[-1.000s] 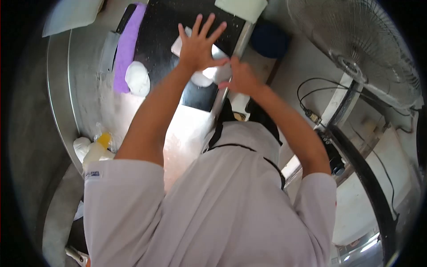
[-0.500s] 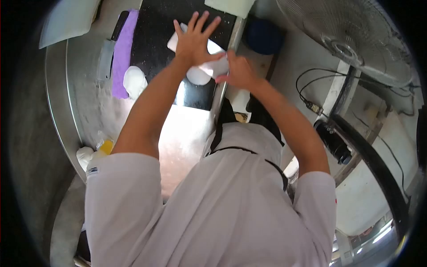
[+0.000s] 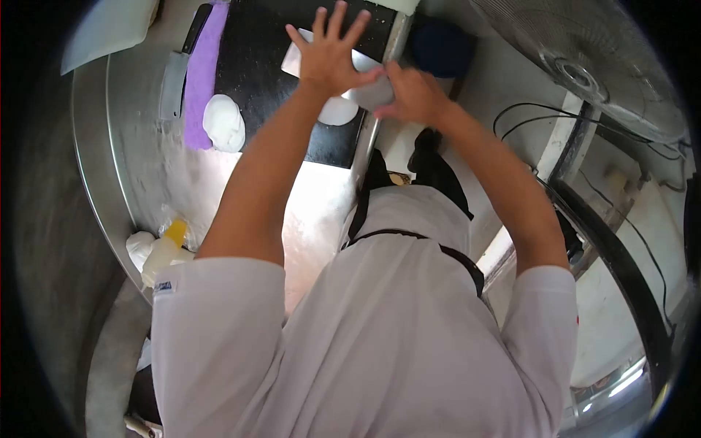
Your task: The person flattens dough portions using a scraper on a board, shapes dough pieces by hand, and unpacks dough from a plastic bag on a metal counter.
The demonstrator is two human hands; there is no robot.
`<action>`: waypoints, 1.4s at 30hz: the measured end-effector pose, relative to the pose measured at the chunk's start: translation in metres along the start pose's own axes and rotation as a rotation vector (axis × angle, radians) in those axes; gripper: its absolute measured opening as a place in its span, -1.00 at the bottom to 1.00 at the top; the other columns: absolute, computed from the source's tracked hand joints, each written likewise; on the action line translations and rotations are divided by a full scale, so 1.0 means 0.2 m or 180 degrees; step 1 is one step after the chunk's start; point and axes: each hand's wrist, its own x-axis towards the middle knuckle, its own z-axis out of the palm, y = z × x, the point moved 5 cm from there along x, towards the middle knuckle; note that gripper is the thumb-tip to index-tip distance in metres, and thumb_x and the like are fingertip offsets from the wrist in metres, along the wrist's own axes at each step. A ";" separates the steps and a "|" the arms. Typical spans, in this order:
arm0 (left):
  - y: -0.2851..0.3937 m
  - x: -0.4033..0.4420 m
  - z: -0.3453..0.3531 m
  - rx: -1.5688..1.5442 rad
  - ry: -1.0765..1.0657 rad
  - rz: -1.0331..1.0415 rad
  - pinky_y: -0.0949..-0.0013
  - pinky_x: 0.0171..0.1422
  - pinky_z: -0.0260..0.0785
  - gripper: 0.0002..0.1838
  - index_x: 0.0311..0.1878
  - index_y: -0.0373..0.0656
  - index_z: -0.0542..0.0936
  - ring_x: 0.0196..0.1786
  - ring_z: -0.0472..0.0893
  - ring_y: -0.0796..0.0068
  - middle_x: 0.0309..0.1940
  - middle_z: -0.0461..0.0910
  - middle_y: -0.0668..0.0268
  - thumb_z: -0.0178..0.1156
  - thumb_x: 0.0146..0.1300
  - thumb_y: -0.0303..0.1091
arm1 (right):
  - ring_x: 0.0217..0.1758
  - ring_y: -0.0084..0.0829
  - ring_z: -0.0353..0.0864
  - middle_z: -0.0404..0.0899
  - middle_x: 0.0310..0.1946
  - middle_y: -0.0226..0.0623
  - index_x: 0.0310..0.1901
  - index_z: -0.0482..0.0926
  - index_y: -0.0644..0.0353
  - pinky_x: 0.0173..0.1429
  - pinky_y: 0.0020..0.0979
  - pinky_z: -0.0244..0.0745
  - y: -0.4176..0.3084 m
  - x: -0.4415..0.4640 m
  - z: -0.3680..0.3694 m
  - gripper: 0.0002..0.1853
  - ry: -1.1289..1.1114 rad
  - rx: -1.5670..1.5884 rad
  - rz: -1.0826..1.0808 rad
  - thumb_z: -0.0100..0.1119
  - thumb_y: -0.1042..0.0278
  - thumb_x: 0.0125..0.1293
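My left hand lies flat with fingers spread over a broad, shiny, cleaver-like blade on the black board. My right hand is closed round the blade's right end; any handle is hidden inside the grip. A thin white dough disc lies beside the blade, just below my left wrist. To the left, a rounded white lump of dough rests at the board's edge, against a purple cloth. Whatever lies under the blade is hidden.
A second cleaver with a black handle lies left of the cloth on the metal worktop. A bottle with a yellow top stands lower left. At right are a large fan, cables and a dark blue round container.
Both hands and the blade have moved slightly up and right in view. The camera view has shifted a little too. The left hand stays spread, the right stays closed.
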 end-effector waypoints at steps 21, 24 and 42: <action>0.08 -0.19 0.05 0.0103 -0.0364 -0.0092 -0.79 0.41 -0.29 0.32 0.71 0.06 -0.02 0.70 -0.22 -0.32 0.71 -0.17 0.03 0.23 0.01 0.61 | -0.07 0.23 0.70 0.70 -0.26 0.12 0.11 0.39 0.24 -0.03 0.05 0.60 0.02 -0.12 0.10 -0.07 -0.0719 -0.0031 -0.0223 0.65 -0.26 -0.12; 0.05 -0.09 0.04 0.0019 -0.0122 -0.0370 -0.81 0.39 -0.28 0.29 0.69 0.08 0.04 0.67 -0.14 -0.38 0.71 -0.12 0.05 0.19 0.02 0.64 | -0.10 0.25 0.70 0.70 -0.29 0.10 0.09 0.39 0.25 -0.03 0.04 0.60 0.10 -0.02 0.03 -0.08 -0.0508 0.0091 -0.0476 0.61 -0.31 -0.09; 0.02 0.15 -0.10 0.0386 -0.0577 -0.0826 -0.64 0.54 -0.30 0.37 0.69 -0.14 -0.03 0.68 -0.19 -0.36 0.68 -0.17 -0.14 0.27 -0.02 0.55 | 0.00 0.20 0.67 0.69 -0.14 0.11 0.17 0.38 0.17 0.06 0.04 0.57 0.03 0.18 -0.19 -0.11 -0.0443 -0.0938 -0.0510 0.63 -0.17 -0.07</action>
